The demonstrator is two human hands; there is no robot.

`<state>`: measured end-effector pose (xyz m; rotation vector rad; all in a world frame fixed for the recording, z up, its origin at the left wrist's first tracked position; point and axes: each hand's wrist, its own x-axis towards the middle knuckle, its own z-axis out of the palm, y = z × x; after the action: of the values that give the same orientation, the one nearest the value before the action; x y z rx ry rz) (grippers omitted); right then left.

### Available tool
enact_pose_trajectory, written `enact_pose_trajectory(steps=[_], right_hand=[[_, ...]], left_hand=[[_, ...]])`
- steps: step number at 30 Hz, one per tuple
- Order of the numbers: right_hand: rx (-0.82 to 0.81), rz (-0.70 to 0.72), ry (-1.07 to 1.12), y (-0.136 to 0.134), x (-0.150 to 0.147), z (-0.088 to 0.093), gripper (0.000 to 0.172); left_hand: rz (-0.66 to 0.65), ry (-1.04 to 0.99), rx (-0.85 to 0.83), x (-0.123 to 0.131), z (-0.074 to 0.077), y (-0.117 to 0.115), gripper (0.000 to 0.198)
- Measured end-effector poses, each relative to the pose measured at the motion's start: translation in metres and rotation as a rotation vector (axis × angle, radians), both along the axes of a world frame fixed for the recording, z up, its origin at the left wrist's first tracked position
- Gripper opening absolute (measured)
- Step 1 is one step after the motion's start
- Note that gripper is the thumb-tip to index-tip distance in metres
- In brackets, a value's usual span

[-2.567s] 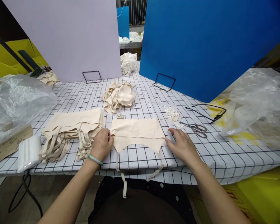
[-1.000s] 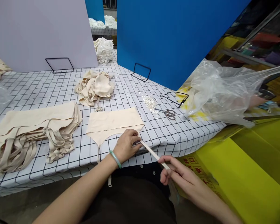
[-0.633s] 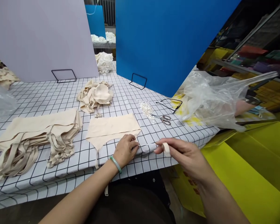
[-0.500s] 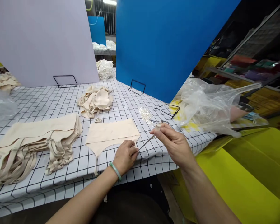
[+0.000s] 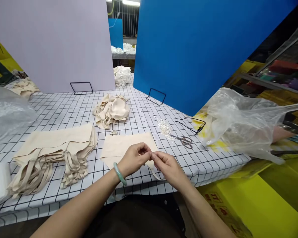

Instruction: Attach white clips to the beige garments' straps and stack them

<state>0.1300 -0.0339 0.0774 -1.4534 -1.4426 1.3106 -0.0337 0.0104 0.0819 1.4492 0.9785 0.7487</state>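
Observation:
My left hand (image 5: 135, 159), with a green bangle (image 5: 119, 173) at the wrist, and my right hand (image 5: 169, 168) meet at the fingertips over the table's front part. Both are closed in a pinch. A thin beige strap (image 5: 155, 173) hangs in a loop below the pinch; whether a smaller piece sits between the fingertips is hidden. Flat under and behind my left hand lies the beige cloth piece (image 5: 129, 142). Scissors (image 5: 186, 142) rest to the right of the hands, their blades touching a scatter of small white pieces (image 5: 164, 127).
A stack of beige cloth pieces (image 5: 57, 135) with bunched straps lies left. Behind is a crumpled beige heap (image 5: 113, 110). Eyeglasses (image 5: 196, 125) and a clear plastic bag (image 5: 240, 115) are at right. Upright blue (image 5: 188, 49) and pale (image 5: 54, 43) boards stand at the back.
My right hand has come down and left to meet my left hand, and the stretched strap now hangs slack. The view has shifted left, and the scissors are now uncovered.

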Motion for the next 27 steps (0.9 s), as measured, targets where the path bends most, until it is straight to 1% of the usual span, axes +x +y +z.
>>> enact_pose_trajectory(steps=[2,4,6,7,8,11,12,14,17,20,24,27], right_hand=[[0.001,0.047,-0.059,-0.011,-0.001,-0.004,0.037],[-0.024,0.077,-0.099,-0.023,-0.002,-0.01,0.036],[-0.059,0.063,-0.118,-0.031,-0.002,-0.018,0.036],[-0.077,0.038,-0.117,-0.033,-0.001,-0.022,0.036],[-0.11,0.003,-0.105,-0.032,-0.001,-0.026,0.035],[-0.269,-0.135,-0.006,-0.015,-0.002,-0.035,0.028],[-0.322,-0.172,0.036,-0.007,-0.004,-0.036,0.026],[-0.396,-0.215,0.103,0.01,-0.008,-0.037,0.02],[-0.471,-0.235,0.131,0.029,-0.015,-0.037,0.014],[-0.52,-0.247,0.147,0.036,-0.02,-0.039,0.016],[-0.555,-0.314,0.192,0.039,-0.026,-0.043,0.016],[-0.537,-0.351,0.236,0.044,-0.031,-0.046,0.015]], left_hand=[[-0.07,0.057,-0.058,-0.004,-0.008,-0.007,0.013],[-0.114,0.096,-0.079,-0.006,-0.019,-0.018,0.012],[-0.129,0.136,-0.064,-0.008,-0.029,-0.024,0.011],[-0.121,0.165,-0.019,-0.008,-0.033,-0.024,0.011],[-0.103,0.207,0.064,-0.008,-0.038,-0.021,0.01],[-0.05,0.397,0.429,-0.009,-0.053,0.001,0.007],[-0.058,0.466,0.519,-0.009,-0.059,0.009,0.01],[-0.101,0.574,0.604,-0.01,-0.07,0.023,0.018],[-0.113,0.63,0.655,-0.01,-0.083,0.032,0.02],[-0.064,0.574,0.68,-0.01,-0.09,0.034,0.019],[0.014,0.415,0.599,-0.011,-0.09,0.038,0.015],[0.036,0.371,0.506,-0.011,-0.086,0.04,0.015]])
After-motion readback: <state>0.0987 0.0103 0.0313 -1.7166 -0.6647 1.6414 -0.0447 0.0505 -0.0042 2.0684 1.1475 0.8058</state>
